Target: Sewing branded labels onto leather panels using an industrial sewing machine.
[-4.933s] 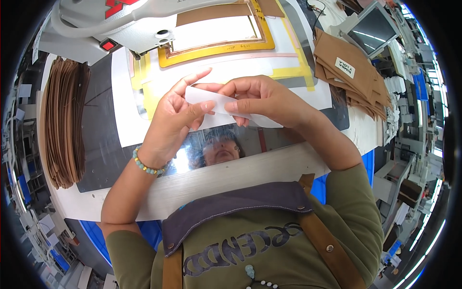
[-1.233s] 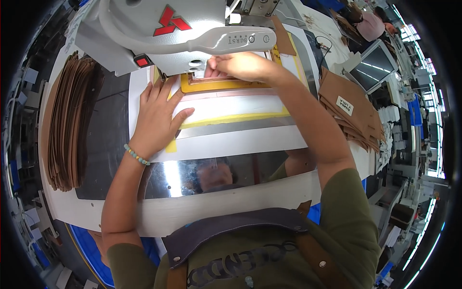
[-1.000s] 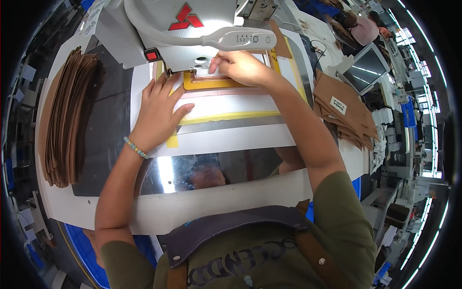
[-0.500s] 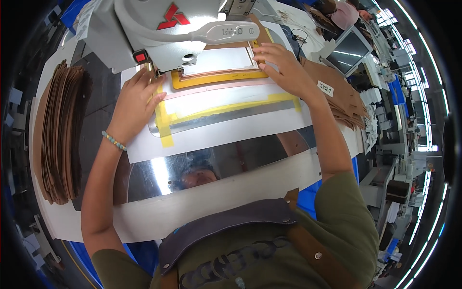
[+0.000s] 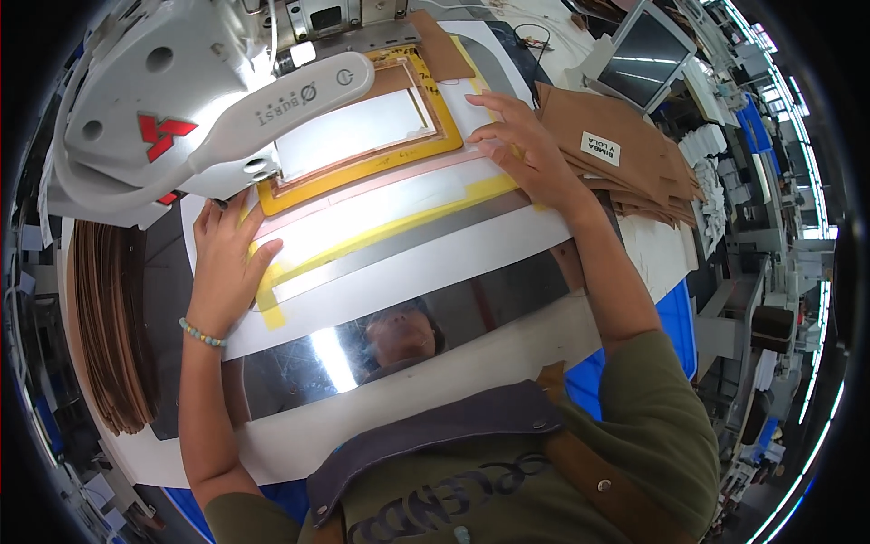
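Note:
My left hand (image 5: 228, 258) lies at the left end of a white sheet edged with yellow tape, its thumb spread and its fingertips close under the sewing machine head (image 5: 109, 136). My right hand (image 5: 527, 154) is just right of the yellow clamp frame (image 5: 381, 165), fingers apart and slightly curled, nothing held. A white panel (image 5: 353, 127) shows inside the frame, with a thin brown border around it. One brown piece (image 5: 444, 50) sticks out at the frame's far right corner. A pale grey lamp (image 5: 281, 113) on the machine hides part of the frame.
A stack of brown pieces (image 5: 113, 335) stands at the left. More brown pieces (image 5: 634, 136) with a white label lie at the right, near a screen (image 5: 645, 56). In front is a shiny metal plate (image 5: 489, 308); blue bins (image 5: 643, 349) sit below the table edge.
My view has tilted, and the machine head and lamp now appear farther left, with more of the yellow frame showing. My right fingers have shifted slightly toward me along the frame's right side.

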`<action>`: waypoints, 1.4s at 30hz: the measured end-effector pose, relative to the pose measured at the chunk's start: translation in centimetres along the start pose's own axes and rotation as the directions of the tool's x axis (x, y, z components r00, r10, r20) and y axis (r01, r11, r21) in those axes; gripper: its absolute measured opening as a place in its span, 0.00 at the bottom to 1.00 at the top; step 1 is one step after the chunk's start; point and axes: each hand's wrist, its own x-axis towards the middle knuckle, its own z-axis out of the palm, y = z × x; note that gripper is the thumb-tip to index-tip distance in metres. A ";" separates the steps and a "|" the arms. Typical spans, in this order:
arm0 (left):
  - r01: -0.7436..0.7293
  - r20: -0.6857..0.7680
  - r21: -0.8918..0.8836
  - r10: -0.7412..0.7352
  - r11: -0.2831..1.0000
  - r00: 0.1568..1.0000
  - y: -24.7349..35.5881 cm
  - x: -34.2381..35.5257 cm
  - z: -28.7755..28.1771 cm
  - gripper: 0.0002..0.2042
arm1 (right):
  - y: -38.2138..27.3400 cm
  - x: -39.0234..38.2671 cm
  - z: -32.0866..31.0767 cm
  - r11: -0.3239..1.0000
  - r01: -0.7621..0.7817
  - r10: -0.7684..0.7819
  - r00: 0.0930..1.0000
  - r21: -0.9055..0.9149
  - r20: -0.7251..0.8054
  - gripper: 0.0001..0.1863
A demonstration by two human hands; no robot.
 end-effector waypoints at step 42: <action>-0.166 -0.343 0.291 0.265 0.942 0.901 -4.2 -1.9 -1.2 0.11 | -0.1 1.6 0.6 0.618 0.307 -0.420 0.907 -0.723 0.025 0.03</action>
